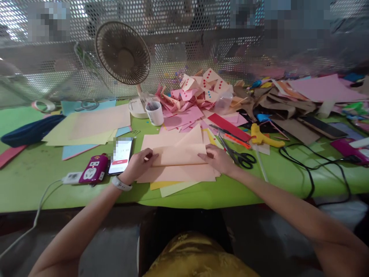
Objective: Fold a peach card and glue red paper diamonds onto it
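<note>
A folded peach paper (178, 155) lies across a stack of peach sheets (178, 174) in front of me. My left hand (140, 163) pinches its left end between thumb and fingers. At the right end, my right hand (216, 158) grips the same paper, thumb on top. Yellow sheets (165, 185) stick out below the stack. Black-handled scissors (240, 157) lie just right of my right hand, and a lit phone (121, 156) is beside my left hand.
A fan (123, 54) and a white cup (155, 113) stand behind. Paper pieces (198, 90) are heaped at the back. A yellow glue gun (265, 137) and black cable (313, 165) lie right; a purple power socket (93, 169) sits left.
</note>
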### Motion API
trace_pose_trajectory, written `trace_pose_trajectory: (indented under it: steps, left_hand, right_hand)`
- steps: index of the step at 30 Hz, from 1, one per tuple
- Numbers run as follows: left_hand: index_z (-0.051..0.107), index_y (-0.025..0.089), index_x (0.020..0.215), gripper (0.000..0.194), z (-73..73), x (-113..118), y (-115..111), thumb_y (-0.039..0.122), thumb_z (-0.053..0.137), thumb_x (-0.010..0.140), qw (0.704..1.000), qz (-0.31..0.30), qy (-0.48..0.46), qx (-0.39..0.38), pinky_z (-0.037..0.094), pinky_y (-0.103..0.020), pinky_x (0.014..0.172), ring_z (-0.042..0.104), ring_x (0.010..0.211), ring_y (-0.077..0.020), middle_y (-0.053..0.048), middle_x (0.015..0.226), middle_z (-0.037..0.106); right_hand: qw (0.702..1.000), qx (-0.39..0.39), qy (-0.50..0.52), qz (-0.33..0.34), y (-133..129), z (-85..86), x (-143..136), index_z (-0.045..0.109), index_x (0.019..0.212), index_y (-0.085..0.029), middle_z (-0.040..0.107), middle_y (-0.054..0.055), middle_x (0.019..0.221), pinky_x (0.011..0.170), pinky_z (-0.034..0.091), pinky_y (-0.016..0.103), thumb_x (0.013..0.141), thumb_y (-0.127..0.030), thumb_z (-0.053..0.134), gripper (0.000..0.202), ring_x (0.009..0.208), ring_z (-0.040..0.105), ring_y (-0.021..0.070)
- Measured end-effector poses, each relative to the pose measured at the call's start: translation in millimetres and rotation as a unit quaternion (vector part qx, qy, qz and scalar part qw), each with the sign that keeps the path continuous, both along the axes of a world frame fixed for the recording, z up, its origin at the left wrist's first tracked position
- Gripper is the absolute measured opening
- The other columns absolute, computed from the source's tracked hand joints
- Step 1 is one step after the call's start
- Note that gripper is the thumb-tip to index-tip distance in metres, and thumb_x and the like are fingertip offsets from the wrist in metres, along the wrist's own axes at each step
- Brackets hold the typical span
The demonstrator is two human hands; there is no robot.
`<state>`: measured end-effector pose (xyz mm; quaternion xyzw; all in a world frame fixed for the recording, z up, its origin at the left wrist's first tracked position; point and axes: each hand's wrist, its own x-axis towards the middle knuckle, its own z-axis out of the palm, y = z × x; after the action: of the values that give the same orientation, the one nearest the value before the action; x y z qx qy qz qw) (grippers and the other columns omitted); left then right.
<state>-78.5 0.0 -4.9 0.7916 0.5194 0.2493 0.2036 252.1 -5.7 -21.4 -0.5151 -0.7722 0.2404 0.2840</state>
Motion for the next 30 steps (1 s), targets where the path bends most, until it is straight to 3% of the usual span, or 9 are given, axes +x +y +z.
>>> trace_pose_trajectory:
  steps: [5,9,17,20,24,27,28,30]
  left_hand:
    - [0.048,0.021,0.074,0.026,-6.6,4.2,5.0,0.04,0.05,0.091,0.998,0.036,0.044,0.014,0.033,-0.025,0.053,0.048,0.056,-0.0125,0.002,0.063,0.052]
    - [0.049,0.021,0.074,0.025,-4.7,6.9,9.4,0.04,0.051,0.09,0.998,0.027,0.057,-0.011,0.031,-0.025,0.052,0.048,0.054,-0.0122,0.002,0.062,0.054]
    - [0.052,0.02,0.076,0.028,-1.5,9.3,13.0,0.045,0.054,0.09,0.997,0.053,0.042,-0.05,0.032,-0.024,0.051,0.049,0.051,-0.0119,0.003,0.057,0.055]
    - [0.055,0.02,0.081,0.027,-3.5,9.7,13.1,0.046,0.056,0.089,0.996,0.06,0.051,-0.032,0.034,-0.025,0.052,0.051,0.053,-0.0125,0.003,0.057,0.054]
    - [0.057,0.02,0.111,0.033,-1.6,8.1,11.5,0.044,0.057,0.088,0.994,0.086,0.067,-0.008,0.038,-0.026,0.052,0.056,0.055,-0.0151,0.003,0.061,0.059]
    - [0.055,0.021,0.125,0.039,6.8,9.4,6.1,0.041,0.052,0.092,0.98,0.128,0.093,0.12,0.046,-0.031,0.065,0.063,0.068,-0.0191,-0.002,0.076,0.067]
    - [0.056,0.022,0.126,0.037,10.2,11.7,3.4,0.038,0.05,0.093,0.972,0.108,0.096,0.187,0.048,-0.034,0.075,0.066,0.082,-0.0217,-0.006,0.088,0.07]
    - [0.055,0.026,0.13,0.036,15.5,20.0,-2.4,0.033,0.048,0.095,0.963,-0.044,0.115,0.238,0.044,-0.039,0.096,0.06,0.113,-0.0251,-0.008,0.12,0.066]
  right_hand:
    - [0.994,0.065,-0.073,-0.044,1.9,-5.9,-6.2,0.052,0.063,-0.021,0.061,0.01,0.097,0.085,0.046,0.043,0.091,-0.043,0.052,0.036,0.096,0.058,0.0256]
    - [0.985,0.112,-0.114,-0.063,2.3,-12.5,-8.8,0.046,0.062,-0.022,0.06,0.01,0.096,0.083,0.046,0.045,0.09,-0.038,0.054,0.033,0.093,0.056,0.0265]
    - [0.98,0.122,-0.133,-0.079,6.5,-15.3,-9.6,0.044,0.062,-0.022,0.058,0.008,0.089,0.08,0.044,0.042,0.087,-0.037,0.058,0.032,0.089,0.054,0.0256]
    - [0.979,0.122,-0.139,-0.086,6.3,-15.4,-10.8,0.044,0.062,-0.022,0.058,0.008,0.09,0.08,0.044,0.042,0.087,-0.037,0.059,0.033,0.089,0.054,0.0259]
    - [0.979,0.117,-0.138,-0.092,3.9,-13.3,-13.2,0.045,0.063,-0.022,0.058,0.008,0.091,0.081,0.044,0.042,0.087,-0.038,0.06,0.032,0.091,0.053,0.026]
    - [0.979,0.112,-0.136,-0.098,2.9,-11.5,-14.4,0.047,0.065,-0.022,0.058,0.008,0.094,0.082,0.043,0.042,0.087,-0.037,0.06,0.03,0.092,0.053,0.0258]
    - [0.979,0.11,-0.138,-0.101,2.8,-11.2,-14.5,0.048,0.066,-0.022,0.059,0.008,0.094,0.083,0.043,0.042,0.087,-0.037,0.06,0.03,0.093,0.053,0.0258]
    - [0.979,0.105,-0.141,-0.103,2.7,-10.8,-14.4,0.048,0.066,-0.022,0.059,0.008,0.095,0.084,0.043,0.042,0.088,-0.038,0.059,0.029,0.093,0.053,0.0257]
